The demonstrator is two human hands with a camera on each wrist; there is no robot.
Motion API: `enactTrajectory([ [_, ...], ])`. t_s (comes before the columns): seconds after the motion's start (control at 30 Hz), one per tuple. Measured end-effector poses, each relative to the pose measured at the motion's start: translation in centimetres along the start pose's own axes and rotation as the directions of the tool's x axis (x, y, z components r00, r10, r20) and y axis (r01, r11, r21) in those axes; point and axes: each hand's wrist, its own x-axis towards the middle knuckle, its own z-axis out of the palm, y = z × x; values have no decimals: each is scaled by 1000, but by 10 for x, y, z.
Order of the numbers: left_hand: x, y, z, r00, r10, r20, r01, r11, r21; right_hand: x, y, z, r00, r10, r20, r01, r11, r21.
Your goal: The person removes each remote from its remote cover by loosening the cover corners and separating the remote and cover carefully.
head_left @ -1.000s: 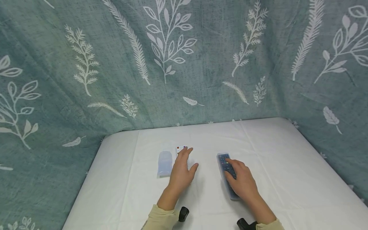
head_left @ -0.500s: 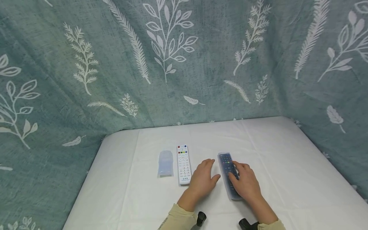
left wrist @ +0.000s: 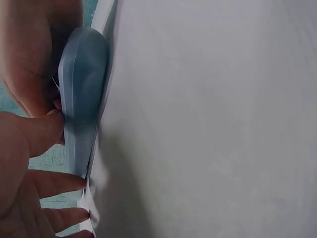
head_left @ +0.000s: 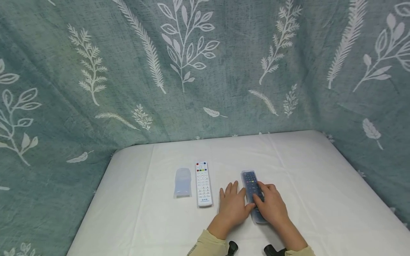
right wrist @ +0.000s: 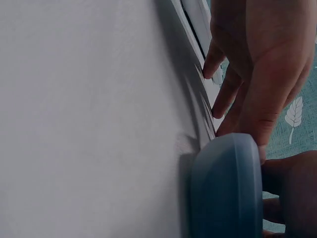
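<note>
A dark remote control (head_left: 250,182) in a translucent cover lies on the table in the head view, keys up. My right hand (head_left: 272,206) grips it from the right, thumb across the keys. Left of it rests my left hand (head_left: 231,208), fingers spread on the cloth. Its thumb reaches the remote's near left side. In the left wrist view the cover (left wrist: 84,84) shows end-on against the left thumb (left wrist: 47,129). The right wrist view shows the same covered end (right wrist: 225,193) between both hands. Most of the right fingers are hidden in the head view.
A white remote control (head_left: 203,185) lies left of my left hand. Beside it is a flat translucent sleeve (head_left: 183,183). White cloth covers the table (head_left: 134,220), and a green leaf-patterned curtain (head_left: 128,71) hangs behind and at the sides.
My left hand has moved right, from over the white remote to the dark one's left side, uncovering the white remote. My right hand has stayed on the dark remote, shifting slightly.
</note>
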Motion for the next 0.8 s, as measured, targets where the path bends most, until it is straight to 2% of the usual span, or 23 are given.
enactTrajectory([
  [0.13, 0, 2, 1, 1000, -12, 13, 13, 1000, -20, 0, 0, 0, 1000, -7, 3, 7, 1000, 25],
  [0.43, -1, 2, 3, 1000, -14, -9, 13, 998, -69, 2, 1, -2, 999, -22, -28, 24, 996, 91],
  [0.63, -3, -1, 3, 996, -16, -92, 4, 991, -135, 1, -1, 1, 999, -11, -50, 20, 984, 179],
  [0.8, -5, -5, -3, 989, -37, -145, 5, 977, -215, 1, -4, 4, 998, -9, -65, 28, 955, 295],
])
